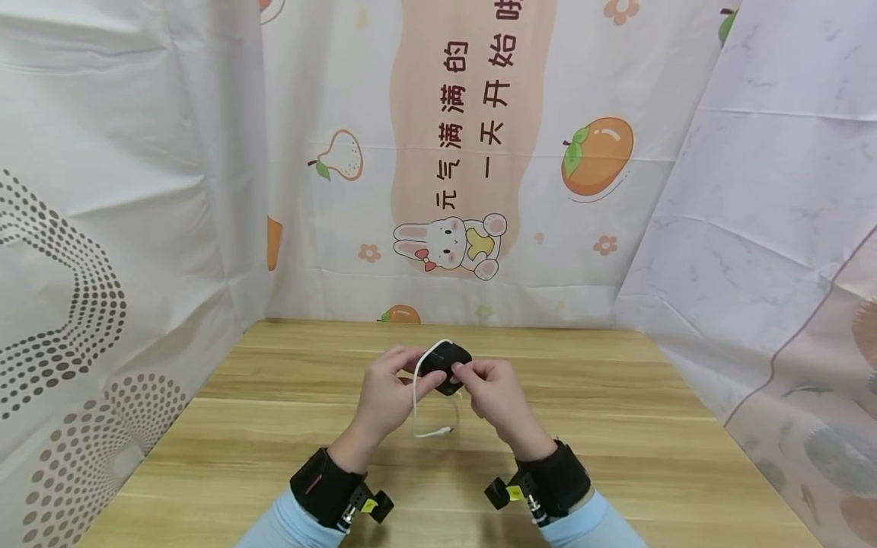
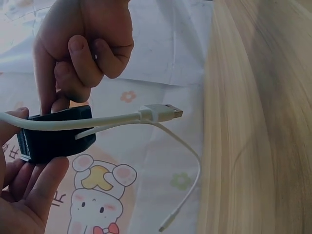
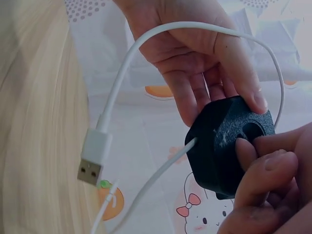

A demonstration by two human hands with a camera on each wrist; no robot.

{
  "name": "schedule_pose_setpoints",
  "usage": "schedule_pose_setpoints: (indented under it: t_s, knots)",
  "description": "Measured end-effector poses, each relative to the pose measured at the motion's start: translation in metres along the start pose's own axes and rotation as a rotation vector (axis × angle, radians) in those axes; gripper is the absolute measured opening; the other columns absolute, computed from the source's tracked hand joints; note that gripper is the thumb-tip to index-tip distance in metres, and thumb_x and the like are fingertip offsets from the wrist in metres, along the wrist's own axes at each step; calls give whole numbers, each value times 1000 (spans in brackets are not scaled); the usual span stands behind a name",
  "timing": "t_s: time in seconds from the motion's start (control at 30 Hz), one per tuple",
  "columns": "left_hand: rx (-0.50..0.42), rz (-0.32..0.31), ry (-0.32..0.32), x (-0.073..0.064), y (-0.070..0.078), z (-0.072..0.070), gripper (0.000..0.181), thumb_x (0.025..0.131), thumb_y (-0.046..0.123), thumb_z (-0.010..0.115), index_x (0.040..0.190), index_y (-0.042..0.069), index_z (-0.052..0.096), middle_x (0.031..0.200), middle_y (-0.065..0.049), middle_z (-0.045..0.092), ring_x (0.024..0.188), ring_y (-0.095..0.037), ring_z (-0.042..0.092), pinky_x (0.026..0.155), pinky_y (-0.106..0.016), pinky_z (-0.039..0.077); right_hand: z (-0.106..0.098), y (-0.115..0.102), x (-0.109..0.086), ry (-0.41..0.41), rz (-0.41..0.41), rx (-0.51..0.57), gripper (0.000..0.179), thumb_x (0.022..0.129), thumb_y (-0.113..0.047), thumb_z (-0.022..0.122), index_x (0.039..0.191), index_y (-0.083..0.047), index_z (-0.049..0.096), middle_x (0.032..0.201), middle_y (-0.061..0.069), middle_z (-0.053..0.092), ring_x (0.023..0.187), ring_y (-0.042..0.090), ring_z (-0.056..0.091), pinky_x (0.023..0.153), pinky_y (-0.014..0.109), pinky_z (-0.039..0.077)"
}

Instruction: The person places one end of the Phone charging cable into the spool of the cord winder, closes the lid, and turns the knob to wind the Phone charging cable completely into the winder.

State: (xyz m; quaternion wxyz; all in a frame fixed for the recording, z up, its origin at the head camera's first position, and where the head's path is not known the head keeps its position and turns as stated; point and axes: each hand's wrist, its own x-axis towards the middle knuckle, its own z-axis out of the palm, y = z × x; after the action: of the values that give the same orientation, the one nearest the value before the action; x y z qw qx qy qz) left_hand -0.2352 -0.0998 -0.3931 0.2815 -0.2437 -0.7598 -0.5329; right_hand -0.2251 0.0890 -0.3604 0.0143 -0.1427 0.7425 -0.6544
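Observation:
A small black box-like case [image 1: 438, 361] is held up over the table between both hands. My left hand [image 1: 384, 396] grips it by its edges, the thumb on one side and the fingers on the other. My right hand [image 1: 498, 396] pinches at its face; in the right wrist view those fingertips [image 3: 246, 151] sit at a recess in the case. A white cable [image 3: 170, 175] runs from a hole in the case's side. The USB plug [image 2: 165, 113] hangs free in both wrist views. A slim connector [image 2: 168, 223] dangles from the thin cable. What lies under the right fingertips is hidden.
The wood-grain tabletop [image 1: 274, 457] spreads beneath both hands. Behind it hangs a printed curtain [image 1: 329, 251] with a rabbit and fruit; more sheets close off the left [image 1: 137, 228] and right [image 1: 754, 228] sides. Each wrist wears a black strap with a small camera.

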Motion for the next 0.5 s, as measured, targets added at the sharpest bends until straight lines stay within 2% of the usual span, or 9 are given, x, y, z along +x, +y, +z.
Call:
schedule_pose_setpoints:
  t_s: [0.13,0.27,0.5]
  knots:
    - [-21,-36,-8,1,1,-2,33,78,34,78,103,13,72,86,4,60,79,-19,61,55,-27,54,-4,16,7,22,-70,-52,33,87,-37,68,74,-6,71,43,-1,35,35,13,29,34,25,23]
    - [-38,-62,-4,2,0,-5,32,77,33,78,102,14,72,85,3,60,79,-17,61,56,-27,54,-10,13,7,38,-124,-80,32,85,-37,70,75,-7,72,46,0,37,36,14,32,35,24,23]
    - [-86,-66,20,5,-1,-11,25,77,29,80,96,14,73,81,-2,60,76,-16,60,56,-29,55,-22,4,4,85,-258,-166,22,86,-32,70,79,-12,74,50,3,40,42,15,35,39,25,28]
